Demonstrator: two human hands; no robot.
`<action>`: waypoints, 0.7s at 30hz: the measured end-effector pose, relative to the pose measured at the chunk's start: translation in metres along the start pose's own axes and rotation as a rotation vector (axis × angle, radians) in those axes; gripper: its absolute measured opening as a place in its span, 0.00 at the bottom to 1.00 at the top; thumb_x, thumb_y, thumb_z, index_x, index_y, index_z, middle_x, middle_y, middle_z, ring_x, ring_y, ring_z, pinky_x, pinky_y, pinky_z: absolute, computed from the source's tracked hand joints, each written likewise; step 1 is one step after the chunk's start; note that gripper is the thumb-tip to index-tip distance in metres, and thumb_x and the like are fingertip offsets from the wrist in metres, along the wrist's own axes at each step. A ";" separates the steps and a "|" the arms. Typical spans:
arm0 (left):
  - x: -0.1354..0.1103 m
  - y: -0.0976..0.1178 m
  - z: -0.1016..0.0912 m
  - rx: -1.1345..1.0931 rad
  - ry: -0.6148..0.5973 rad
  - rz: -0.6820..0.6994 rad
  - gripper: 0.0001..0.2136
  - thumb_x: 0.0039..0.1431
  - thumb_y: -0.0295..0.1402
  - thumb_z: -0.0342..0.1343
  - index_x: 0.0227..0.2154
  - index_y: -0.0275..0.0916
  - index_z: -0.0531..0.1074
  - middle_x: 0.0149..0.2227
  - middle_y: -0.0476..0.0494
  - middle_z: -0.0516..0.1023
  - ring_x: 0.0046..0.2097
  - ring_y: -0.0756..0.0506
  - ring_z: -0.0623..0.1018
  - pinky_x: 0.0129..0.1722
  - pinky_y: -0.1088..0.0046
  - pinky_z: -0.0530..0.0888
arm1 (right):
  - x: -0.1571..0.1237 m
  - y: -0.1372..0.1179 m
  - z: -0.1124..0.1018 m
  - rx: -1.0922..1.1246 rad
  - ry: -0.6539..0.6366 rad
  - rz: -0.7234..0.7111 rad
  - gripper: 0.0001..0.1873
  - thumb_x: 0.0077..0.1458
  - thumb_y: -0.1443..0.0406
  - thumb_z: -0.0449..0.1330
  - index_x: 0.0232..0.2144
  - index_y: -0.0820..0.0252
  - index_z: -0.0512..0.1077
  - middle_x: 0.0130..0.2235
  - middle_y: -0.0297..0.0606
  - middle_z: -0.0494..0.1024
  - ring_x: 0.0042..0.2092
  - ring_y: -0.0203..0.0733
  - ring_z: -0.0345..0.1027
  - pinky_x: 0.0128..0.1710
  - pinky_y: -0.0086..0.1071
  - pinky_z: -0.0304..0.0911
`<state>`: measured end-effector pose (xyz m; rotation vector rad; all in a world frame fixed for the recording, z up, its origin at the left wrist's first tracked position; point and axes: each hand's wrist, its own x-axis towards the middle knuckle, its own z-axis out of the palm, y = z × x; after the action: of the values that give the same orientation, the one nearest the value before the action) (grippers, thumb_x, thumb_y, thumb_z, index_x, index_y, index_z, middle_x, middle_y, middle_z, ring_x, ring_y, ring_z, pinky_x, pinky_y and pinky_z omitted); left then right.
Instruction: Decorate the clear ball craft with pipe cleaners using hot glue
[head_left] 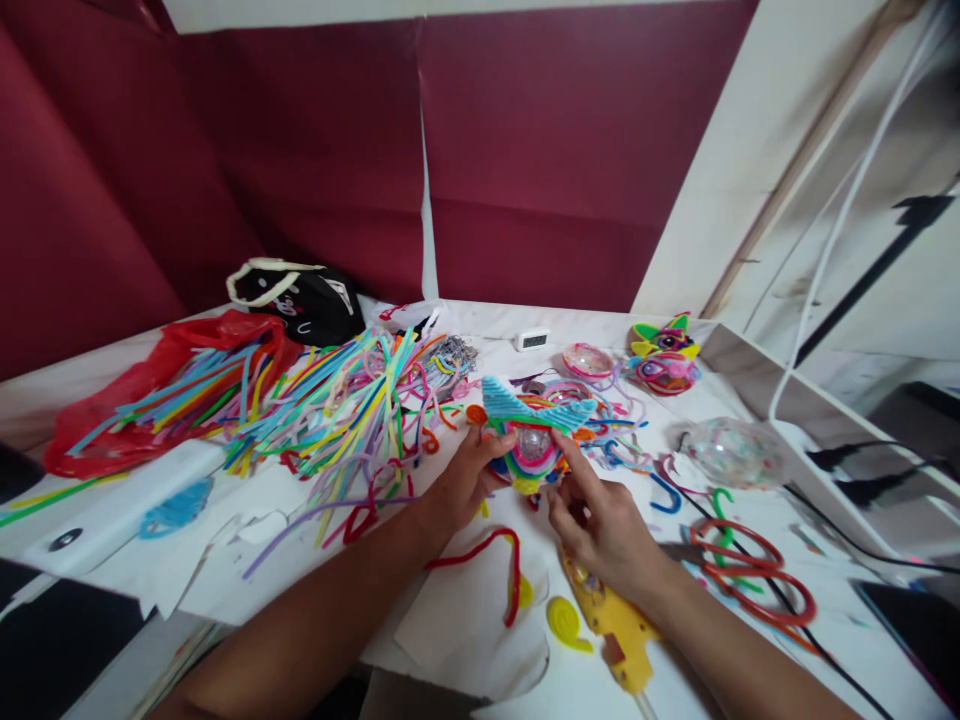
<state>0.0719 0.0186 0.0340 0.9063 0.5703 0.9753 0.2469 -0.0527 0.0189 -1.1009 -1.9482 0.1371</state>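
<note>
My left hand [459, 483] grips the left edge of a colourful pipe-cleaner craft [534, 432] that has a clear ball at its centre and light-blue pointed flaps. My right hand [600, 522] reaches in from the right. Its index finger presses on the craft's lower right side and its other fingers are curled. The craft rests on the white table [465, 620]. A yellow glue gun [609, 620] lies just below my right wrist. A red pipe cleaner [499, 562] and a yellow coil [566, 622] lie near the front.
A large heap of coloured pipe cleaners [330, 405] spills from a red plastic bag [135, 400] at the left. A black bag [311, 298] sits behind. A finished craft [666, 355], a small white clock [533, 340], a clear ball [731, 452] and red rings [750, 575] lie to the right.
</note>
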 end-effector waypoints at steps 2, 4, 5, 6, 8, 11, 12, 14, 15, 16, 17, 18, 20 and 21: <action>0.001 -0.001 -0.001 0.001 0.008 -0.010 0.25 0.52 0.41 0.69 0.52 0.41 0.74 0.51 0.38 0.83 0.48 0.36 0.83 0.42 0.63 0.79 | 0.000 0.000 0.000 -0.023 -0.006 -0.007 0.40 0.65 0.71 0.54 0.74 0.50 0.44 0.25 0.23 0.73 0.20 0.32 0.64 0.22 0.23 0.61; 0.001 -0.001 -0.001 -0.003 0.018 -0.015 0.25 0.52 0.41 0.69 0.53 0.40 0.74 0.51 0.37 0.83 0.48 0.36 0.83 0.42 0.62 0.79 | 0.000 0.001 0.001 -0.055 -0.009 -0.021 0.40 0.65 0.70 0.53 0.74 0.51 0.43 0.24 0.23 0.73 0.20 0.33 0.64 0.23 0.24 0.62; 0.001 -0.001 -0.001 -0.006 0.020 -0.014 0.25 0.52 0.41 0.69 0.53 0.40 0.74 0.50 0.37 0.83 0.48 0.36 0.83 0.42 0.62 0.79 | 0.000 0.001 0.001 -0.071 -0.012 -0.024 0.39 0.66 0.70 0.53 0.74 0.52 0.43 0.24 0.23 0.73 0.20 0.33 0.64 0.23 0.24 0.62; 0.001 -0.001 0.000 -0.009 0.019 -0.013 0.26 0.52 0.40 0.69 0.53 0.40 0.74 0.50 0.37 0.83 0.48 0.36 0.83 0.43 0.62 0.79 | 0.000 0.002 0.002 -0.084 -0.018 -0.024 0.39 0.66 0.70 0.52 0.74 0.53 0.43 0.24 0.24 0.73 0.20 0.34 0.64 0.23 0.25 0.62; 0.001 0.000 0.001 -0.014 0.022 -0.007 0.26 0.52 0.40 0.69 0.53 0.40 0.74 0.49 0.37 0.84 0.48 0.36 0.83 0.44 0.62 0.79 | 0.000 0.002 0.002 -0.108 -0.037 -0.019 0.38 0.66 0.70 0.51 0.74 0.56 0.43 0.24 0.25 0.74 0.20 0.34 0.65 0.23 0.25 0.61; 0.000 0.000 0.002 -0.015 0.050 -0.011 0.24 0.51 0.40 0.70 0.51 0.41 0.75 0.45 0.39 0.85 0.47 0.36 0.83 0.44 0.61 0.80 | 0.000 0.002 0.001 -0.145 -0.055 -0.018 0.38 0.66 0.70 0.51 0.74 0.60 0.43 0.24 0.26 0.75 0.21 0.35 0.66 0.23 0.26 0.60; 0.001 -0.001 0.001 -0.018 0.056 -0.018 0.24 0.50 0.40 0.70 0.50 0.41 0.75 0.45 0.40 0.85 0.47 0.36 0.83 0.44 0.60 0.80 | 0.000 0.002 0.000 -0.153 -0.057 -0.019 0.38 0.66 0.70 0.50 0.74 0.61 0.43 0.24 0.26 0.74 0.20 0.35 0.66 0.23 0.27 0.60; 0.002 -0.002 -0.001 -0.031 0.050 -0.030 0.23 0.50 0.40 0.70 0.49 0.41 0.76 0.44 0.40 0.85 0.47 0.35 0.83 0.45 0.60 0.80 | 0.000 0.001 -0.001 -0.159 -0.063 -0.023 0.38 0.66 0.70 0.50 0.74 0.63 0.42 0.23 0.26 0.74 0.20 0.36 0.66 0.22 0.27 0.60; 0.002 -0.002 -0.002 -0.040 0.041 -0.034 0.23 0.50 0.40 0.70 0.49 0.40 0.76 0.44 0.39 0.85 0.47 0.35 0.83 0.45 0.59 0.80 | 0.000 0.000 -0.001 -0.157 -0.063 -0.025 0.38 0.66 0.70 0.50 0.74 0.63 0.42 0.23 0.26 0.74 0.20 0.36 0.66 0.22 0.27 0.60; 0.003 -0.002 -0.003 -0.050 0.032 -0.036 0.22 0.51 0.40 0.70 0.48 0.40 0.77 0.44 0.39 0.85 0.48 0.35 0.83 0.46 0.59 0.80 | 0.000 0.000 -0.002 -0.154 -0.060 -0.027 0.37 0.67 0.70 0.50 0.74 0.63 0.42 0.23 0.26 0.74 0.21 0.36 0.66 0.23 0.27 0.60; 0.003 -0.002 -0.004 -0.062 0.024 -0.038 0.21 0.51 0.40 0.69 0.48 0.39 0.77 0.44 0.38 0.85 0.48 0.35 0.83 0.47 0.58 0.80 | 0.000 -0.001 -0.002 -0.150 -0.054 -0.030 0.37 0.67 0.70 0.50 0.74 0.62 0.43 0.24 0.26 0.74 0.21 0.35 0.66 0.23 0.27 0.60; 0.004 -0.002 -0.004 -0.073 0.020 -0.041 0.21 0.52 0.40 0.69 0.47 0.38 0.78 0.44 0.38 0.85 0.48 0.35 0.83 0.47 0.58 0.80 | 0.000 -0.002 -0.002 -0.147 -0.043 -0.033 0.37 0.66 0.70 0.50 0.73 0.61 0.44 0.24 0.26 0.74 0.21 0.35 0.66 0.23 0.27 0.61; 0.005 -0.001 -0.005 -0.093 0.031 -0.050 0.19 0.52 0.40 0.68 0.45 0.37 0.79 0.44 0.37 0.85 0.49 0.34 0.83 0.48 0.58 0.80 | 0.001 -0.003 -0.002 -0.140 -0.004 -0.044 0.35 0.66 0.70 0.50 0.73 0.58 0.47 0.24 0.26 0.73 0.21 0.35 0.66 0.24 0.26 0.62; 0.005 0.000 -0.005 -0.104 0.043 -0.053 0.18 0.52 0.40 0.68 0.44 0.36 0.79 0.43 0.37 0.85 0.49 0.34 0.83 0.48 0.58 0.80 | 0.001 -0.003 -0.003 -0.137 0.020 -0.053 0.35 0.66 0.70 0.51 0.72 0.57 0.49 0.24 0.26 0.74 0.21 0.34 0.66 0.24 0.26 0.62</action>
<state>0.0705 0.0249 0.0309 0.7756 0.5721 0.9700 0.2463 -0.0544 0.0229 -1.1330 -1.9909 -0.0366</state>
